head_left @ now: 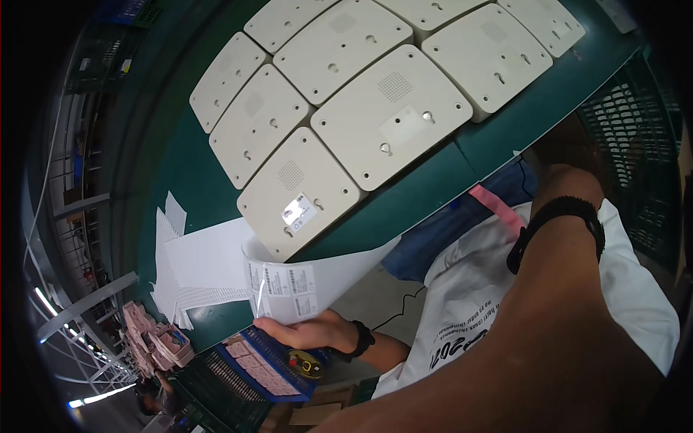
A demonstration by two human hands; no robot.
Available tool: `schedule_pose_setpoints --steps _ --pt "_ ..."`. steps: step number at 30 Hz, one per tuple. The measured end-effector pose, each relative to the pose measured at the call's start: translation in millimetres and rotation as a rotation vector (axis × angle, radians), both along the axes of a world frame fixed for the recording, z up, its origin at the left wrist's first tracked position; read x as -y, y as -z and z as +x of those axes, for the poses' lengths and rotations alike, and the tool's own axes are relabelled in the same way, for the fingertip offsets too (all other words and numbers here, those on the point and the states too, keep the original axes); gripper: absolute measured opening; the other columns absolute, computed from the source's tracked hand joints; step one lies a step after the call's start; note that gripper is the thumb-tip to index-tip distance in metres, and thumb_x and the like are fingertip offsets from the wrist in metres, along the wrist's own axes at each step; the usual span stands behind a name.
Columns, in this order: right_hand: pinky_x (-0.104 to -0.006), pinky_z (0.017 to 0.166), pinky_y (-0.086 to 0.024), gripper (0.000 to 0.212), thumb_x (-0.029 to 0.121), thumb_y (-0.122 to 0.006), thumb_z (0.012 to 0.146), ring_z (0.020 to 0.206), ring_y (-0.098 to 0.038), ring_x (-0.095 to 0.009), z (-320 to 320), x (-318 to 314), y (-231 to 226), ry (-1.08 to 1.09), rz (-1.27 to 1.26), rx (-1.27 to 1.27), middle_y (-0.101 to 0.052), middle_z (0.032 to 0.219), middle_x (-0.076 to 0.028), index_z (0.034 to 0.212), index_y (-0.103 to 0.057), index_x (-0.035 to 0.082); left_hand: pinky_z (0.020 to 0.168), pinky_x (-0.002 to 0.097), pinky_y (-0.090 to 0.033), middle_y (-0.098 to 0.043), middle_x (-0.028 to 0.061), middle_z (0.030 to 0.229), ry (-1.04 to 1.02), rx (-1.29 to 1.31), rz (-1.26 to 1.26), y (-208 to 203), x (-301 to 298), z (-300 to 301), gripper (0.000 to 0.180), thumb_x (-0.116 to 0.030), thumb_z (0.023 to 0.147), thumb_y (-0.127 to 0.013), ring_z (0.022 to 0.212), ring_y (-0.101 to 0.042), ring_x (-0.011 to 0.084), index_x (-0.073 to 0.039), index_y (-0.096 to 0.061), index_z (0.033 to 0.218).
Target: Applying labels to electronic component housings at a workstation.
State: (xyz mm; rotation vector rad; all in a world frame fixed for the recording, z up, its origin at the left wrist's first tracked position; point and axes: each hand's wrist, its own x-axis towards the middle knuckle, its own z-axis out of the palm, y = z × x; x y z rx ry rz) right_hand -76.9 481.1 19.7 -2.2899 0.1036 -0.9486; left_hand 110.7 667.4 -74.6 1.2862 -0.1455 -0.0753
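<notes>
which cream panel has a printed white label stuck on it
The lowest cream panel in view, nearest the curled label sheet: only it shows a printed white label.

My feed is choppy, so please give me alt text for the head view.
The left hand holds a curled sheet of printed labels beside cream casings on a green table. More white sheets lie to the left; the right hand's fingers are hidden.
</notes>
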Motion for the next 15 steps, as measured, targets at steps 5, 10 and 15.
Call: schedule_pose_setpoints --steps 5,10,15 --pt "-0.0315 0.054 -0.044 0.025 0.009 -0.079 0.074 0.063 -0.054 -0.019 -17 5 1 0.005 0.033 0.046 -0.063 0.082 -0.004 0.097 -0.07 0.008 0.099 0.0482 -0.053 -0.05 0.0224 0.145 0.058 -0.051 -0.156 -29 4 -57 0.071 -0.05 0.103 -0.044 0.125 -0.057 0.0386 0.005 -0.042 0.147" --pt "-0.0319 0.055 -0.044 0.023 0.008 -0.08 0.072 0.066 -0.054 -0.02 -29 8 1 -0.025 0.052 0.079 -0.063 0.086 -0.003 0.093 -0.071 0.009 0.098 0.0504 -0.053 -0.053 0.0237 0.141 0.099 -0.029 -0.054 -47 43 -105 0.071 -0.05 0.102 -0.045 0.125 -0.058 0.0387 0.005 -0.042 0.147" --pt "-0.0322 0.056 -0.044 0.022 0.008 -0.08 0.069 0.069 -0.053 -0.021 -34 11 9 -0.047 0.061 0.09 -0.064 0.09 -0.002 0.09 -0.073 0.009 0.097 0.0487 -0.052 -0.057 0.0279 0.134 -0.553 -0.211 -0.306 -52 74 -117 0.075 -0.052 0.103 -0.043 0.123 -0.059 0.0371 0.011 -0.042 0.144"
